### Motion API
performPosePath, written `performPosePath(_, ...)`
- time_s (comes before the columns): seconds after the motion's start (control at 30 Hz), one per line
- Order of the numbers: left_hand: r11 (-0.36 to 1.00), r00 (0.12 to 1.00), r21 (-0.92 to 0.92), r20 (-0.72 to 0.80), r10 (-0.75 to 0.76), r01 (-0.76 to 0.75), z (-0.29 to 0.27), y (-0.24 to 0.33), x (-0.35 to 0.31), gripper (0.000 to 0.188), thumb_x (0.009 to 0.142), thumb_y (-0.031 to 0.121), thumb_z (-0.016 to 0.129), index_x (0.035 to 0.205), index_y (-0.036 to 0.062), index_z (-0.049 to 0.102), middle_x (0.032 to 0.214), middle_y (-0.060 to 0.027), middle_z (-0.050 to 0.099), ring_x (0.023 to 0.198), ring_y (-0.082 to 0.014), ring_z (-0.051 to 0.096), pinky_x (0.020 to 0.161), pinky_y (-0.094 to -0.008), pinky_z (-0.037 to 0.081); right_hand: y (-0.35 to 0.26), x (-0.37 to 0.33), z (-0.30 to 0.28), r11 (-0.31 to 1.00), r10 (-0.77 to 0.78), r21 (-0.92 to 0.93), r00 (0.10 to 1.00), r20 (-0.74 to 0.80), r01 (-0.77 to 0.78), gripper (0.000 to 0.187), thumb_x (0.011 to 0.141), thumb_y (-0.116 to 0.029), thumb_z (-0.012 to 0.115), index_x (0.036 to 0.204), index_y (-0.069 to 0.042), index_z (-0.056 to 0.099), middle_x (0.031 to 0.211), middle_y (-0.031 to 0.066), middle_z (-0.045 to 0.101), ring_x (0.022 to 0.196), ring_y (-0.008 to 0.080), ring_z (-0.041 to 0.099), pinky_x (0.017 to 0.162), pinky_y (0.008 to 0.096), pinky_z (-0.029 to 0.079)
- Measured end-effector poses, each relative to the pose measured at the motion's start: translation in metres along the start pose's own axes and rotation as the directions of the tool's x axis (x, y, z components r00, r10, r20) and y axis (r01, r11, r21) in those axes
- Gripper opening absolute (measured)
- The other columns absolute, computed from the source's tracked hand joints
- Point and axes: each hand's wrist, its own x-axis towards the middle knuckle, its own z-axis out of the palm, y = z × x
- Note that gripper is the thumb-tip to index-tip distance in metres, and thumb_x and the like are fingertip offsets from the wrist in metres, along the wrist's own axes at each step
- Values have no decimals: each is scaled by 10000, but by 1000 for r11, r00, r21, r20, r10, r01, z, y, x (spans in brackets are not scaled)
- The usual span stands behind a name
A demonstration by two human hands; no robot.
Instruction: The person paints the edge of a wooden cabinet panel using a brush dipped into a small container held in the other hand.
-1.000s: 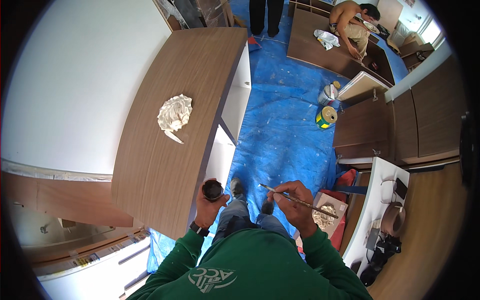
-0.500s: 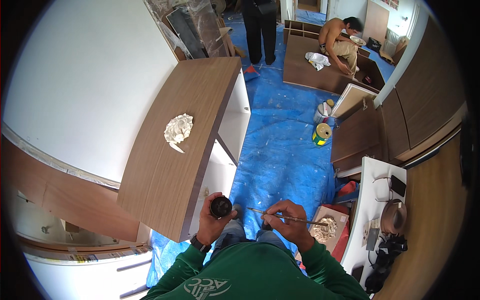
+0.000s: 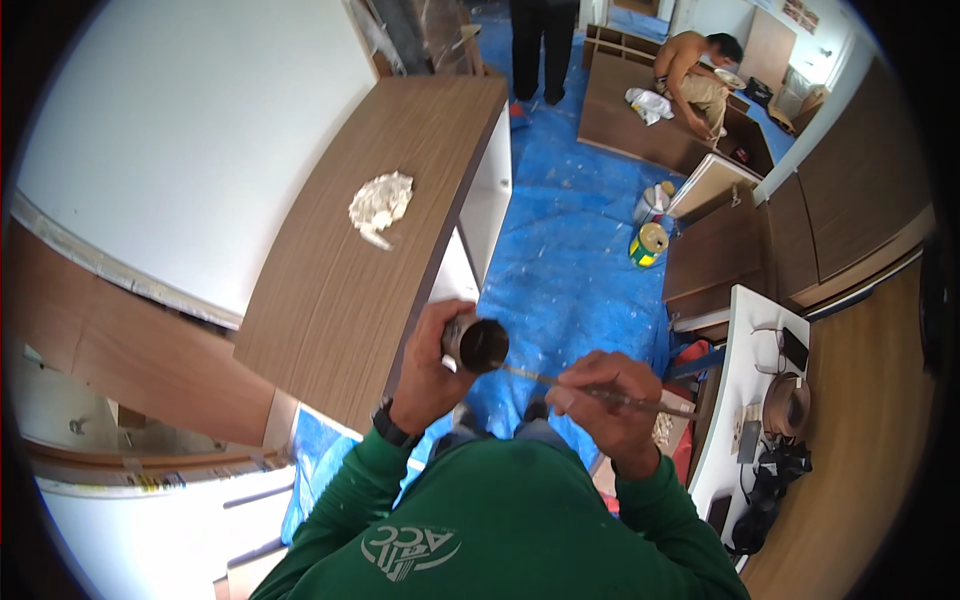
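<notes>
While the left hand [image 3: 425,370] wraps around a small cylindrical tin [image 3: 462,345], tipped so its dark mouth faces right, the right hand [image 3: 615,400] pinches a slim brush [image 3: 640,403] between thumb and fingers, kinda like a pencil. The tin's just off the near right edge of the brown wood-grain cabinet [image 3: 330,270], and the brush is a bit further right of it. Its front end is right by the tin's rim, but honestly can't tell if they're touching. Further right of the cabinet, well apart, there's a white shelf [image 3: 742,335] with a dark phone [image 3: 795,350] on it. A crumpled cream-coloured clump [image 3: 382,203] sits on top of the cabinet. Blue tarp [image 3: 560,220] covers the floor along its right side, with a green-and-yellow can [image 3: 648,245] standing there. Past the cabinet's far end somebody's standing in black trousers [image 3: 527,50], and to the right a co-worker [image 3: 690,85] sits on another brown unit [image 3: 615,95].
</notes>
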Motion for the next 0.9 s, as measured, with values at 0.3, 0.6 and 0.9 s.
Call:
performPosePath(0.3, 990, 988, -12, -52, 143, -144, -76, 2, -1, 755, 688, -51, 901, 1356, 100, 581, 1289, -154, 603, 1139, -319, 668, 926, -394, 566, -17, 25, 85, 972, -109, -196, 988, 106, 128, 107, 890, 97, 732, 970, 57, 673, 800, 161, 736, 650, 152, 727, 561, 255, 565)
performPosePath(0.6, 985, 985, -21, -33, 169, -170, -121, -12, -7, 754, 687, -66, 888, 1359, 100, 592, 1317, -163, 592, 1154, -340, 670, 927, -410, 570, -18, 40, 141, 923, -57, -369, 986, 158, 112, 88, 882, -19, 796, 954, 4, 750, 830, 109, 763, 687, 148, 731, 608, 269, 543)
performPosePath(0.9, 975, 974, 11, -52, 221, -220, -143, -40, 0, 736, 694, 50, 953, 1342, 88, 605, 1293, -161, 616, 1136, -310, 674, 927, -385, 560, -7, 55, 173, 893, -47, -435, 984, 173, 119, 72, 891, -34, 783, 950, -13, 748, 833, 108, 749, 678, 165, 723, 584, 288, 526)
